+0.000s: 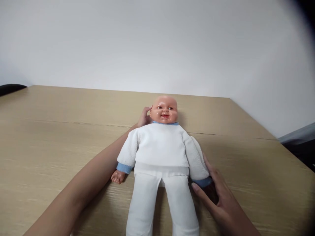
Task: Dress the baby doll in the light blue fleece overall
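A bald baby doll (164,109) lies face up at the middle of the table, its head toward the far side. It wears a white fleece top (161,147) with blue collar and cuffs, and white trousers (142,203). My left hand (144,117) is at the side of the doll's head, with most of its fingers hidden behind the head and neck. Around the doll's arm on the right, near the blue cuff (203,182), my right hand (219,190) has its thumb on the near side and fingers along the sleeve's outer side. The doll's lower legs run out of view.
The light wooden table (61,141) has a seam across it and meets a plain white wall (147,42) at the back. A dark rounded object (12,88) shows at the far left edge, and dark and grey shapes (300,141) stand past the right edge.
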Tool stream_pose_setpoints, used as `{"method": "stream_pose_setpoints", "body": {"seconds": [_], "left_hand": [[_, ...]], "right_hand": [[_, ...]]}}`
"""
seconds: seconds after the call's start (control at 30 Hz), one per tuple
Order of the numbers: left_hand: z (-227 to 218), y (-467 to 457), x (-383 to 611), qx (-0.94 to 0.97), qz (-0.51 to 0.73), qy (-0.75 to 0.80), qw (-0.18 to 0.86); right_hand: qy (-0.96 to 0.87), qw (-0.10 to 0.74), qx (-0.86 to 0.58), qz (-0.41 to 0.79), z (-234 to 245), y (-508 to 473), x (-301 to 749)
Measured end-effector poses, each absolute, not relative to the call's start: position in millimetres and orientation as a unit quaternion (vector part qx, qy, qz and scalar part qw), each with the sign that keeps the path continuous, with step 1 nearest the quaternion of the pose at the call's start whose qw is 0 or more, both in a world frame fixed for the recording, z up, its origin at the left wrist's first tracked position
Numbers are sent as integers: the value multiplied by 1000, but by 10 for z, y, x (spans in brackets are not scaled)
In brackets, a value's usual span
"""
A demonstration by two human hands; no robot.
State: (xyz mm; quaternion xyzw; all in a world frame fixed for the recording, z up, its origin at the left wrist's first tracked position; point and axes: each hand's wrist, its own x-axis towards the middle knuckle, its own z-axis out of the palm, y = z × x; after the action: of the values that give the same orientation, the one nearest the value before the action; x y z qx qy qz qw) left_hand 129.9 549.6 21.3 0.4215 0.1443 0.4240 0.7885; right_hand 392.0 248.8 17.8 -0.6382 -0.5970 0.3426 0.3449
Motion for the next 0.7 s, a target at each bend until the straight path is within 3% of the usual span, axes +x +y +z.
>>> {"method": "stream_pose_setpoints", "body": {"seconds": [0.4, 0.7], "left_hand": [[273, 5647, 1216, 388, 328, 171, 844], [225, 5633, 1205, 398, 340, 217, 824]], "right_hand": [[-630, 341, -638, 281, 140, 2504, 3952], [-650, 332, -629, 268, 140, 2505, 3988]]}}
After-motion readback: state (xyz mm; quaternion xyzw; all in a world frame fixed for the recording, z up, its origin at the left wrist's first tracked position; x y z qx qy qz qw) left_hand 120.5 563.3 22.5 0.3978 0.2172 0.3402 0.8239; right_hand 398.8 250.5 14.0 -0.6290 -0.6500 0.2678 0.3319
